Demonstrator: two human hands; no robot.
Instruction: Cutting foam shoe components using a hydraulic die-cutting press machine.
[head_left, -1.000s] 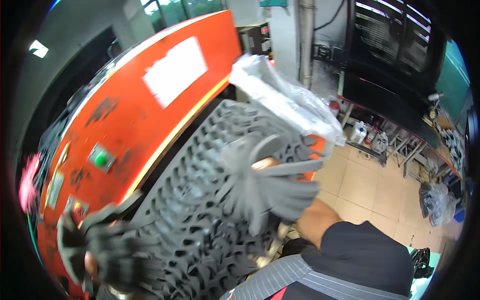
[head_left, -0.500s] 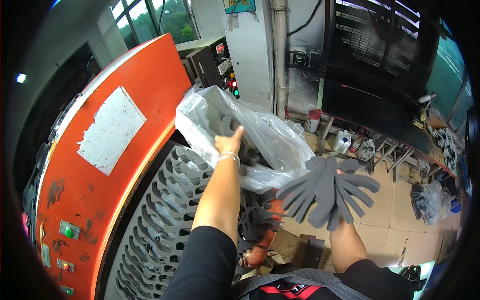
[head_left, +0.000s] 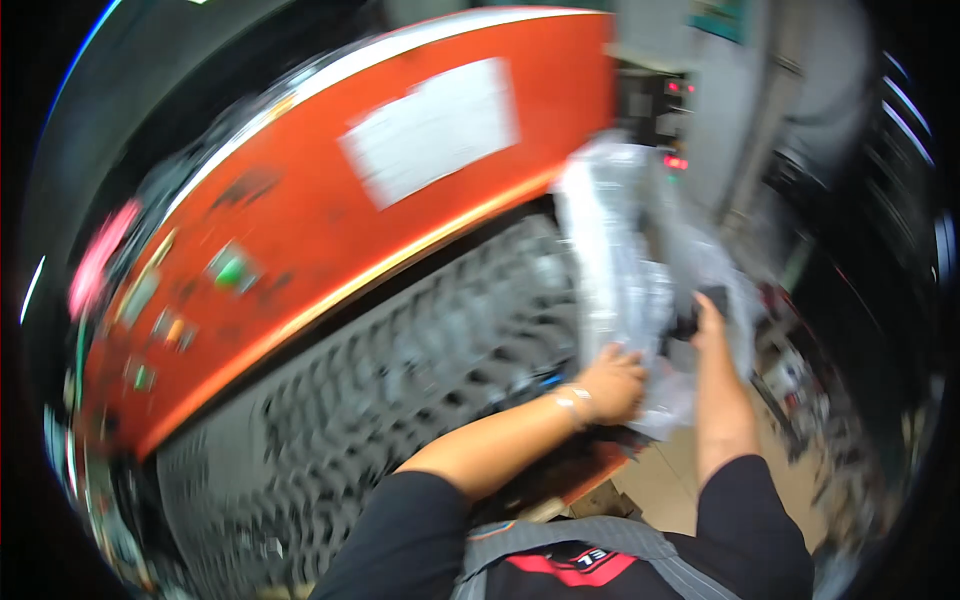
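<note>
A clear plastic bag (head_left: 610, 230) stands with its mouth toward me at the right end of a bed of grey cut-out foam pieces (head_left: 400, 370). My left hand (head_left: 612, 384) is closed on the bag's near left edge, fingers curled into the film. At the bag's mouth is my right hand (head_left: 708, 325), its thumb against dark grey foam pieces (head_left: 714, 298). Blur and the film hide most of these pieces and the right fingertips.
An orange machine housing (head_left: 300, 190) with a pale patch and push buttons runs along the bed's far side. A control box (head_left: 650, 105) with red lights stands behind the bag. Tiled floor (head_left: 668, 475) shows below the bag, with blurred clutter at right.
The view has swung left. My right hand has brought the fanned grey foam pieces from beside the bag to its mouth. My left hand has moved from inside the bag to its near edge.
</note>
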